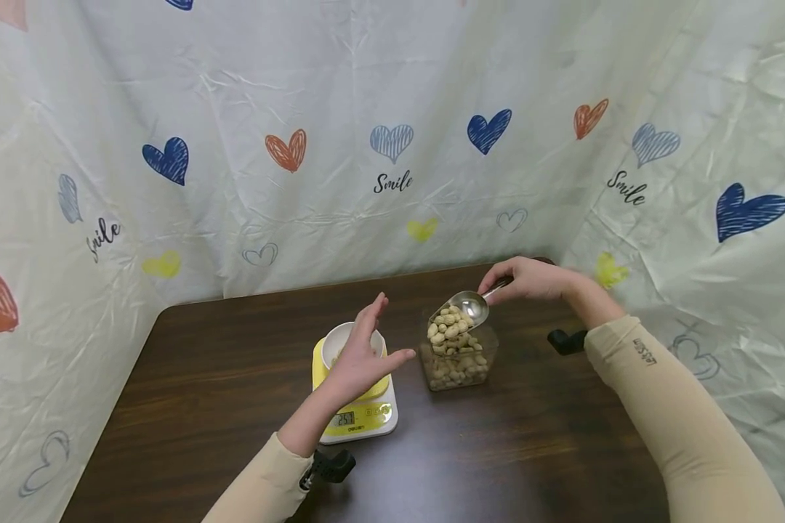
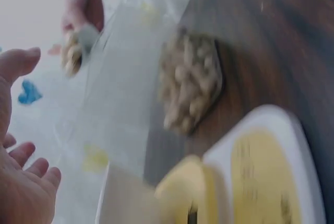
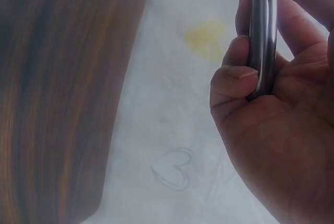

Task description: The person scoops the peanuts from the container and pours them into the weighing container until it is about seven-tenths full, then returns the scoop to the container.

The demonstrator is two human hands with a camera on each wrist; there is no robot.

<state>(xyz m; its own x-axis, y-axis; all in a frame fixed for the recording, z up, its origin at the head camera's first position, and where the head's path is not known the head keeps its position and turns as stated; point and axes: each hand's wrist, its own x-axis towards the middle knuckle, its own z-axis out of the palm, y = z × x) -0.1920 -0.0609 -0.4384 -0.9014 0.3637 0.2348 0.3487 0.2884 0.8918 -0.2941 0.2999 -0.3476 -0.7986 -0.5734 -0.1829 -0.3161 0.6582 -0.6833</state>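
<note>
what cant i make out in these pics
- Head view: much of the white bowl and what it holds, hidden behind the left hand.
- Left wrist view: the markings on the scale, smeared by blur.
- Right wrist view: most of the scoop, cut off by the top edge.

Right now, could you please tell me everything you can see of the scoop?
The scoop is silver and shiny, apparently metal, with a rounded back, an open front and a slim, smooth handle. The right grip is curled round that handle. Unshelled peanuts fill the scoop, whose mouth points toward the person's left. It is held above the clear container, and the left wrist view shows a gap between them. That view is blurred, hiding finer detail.
</note>
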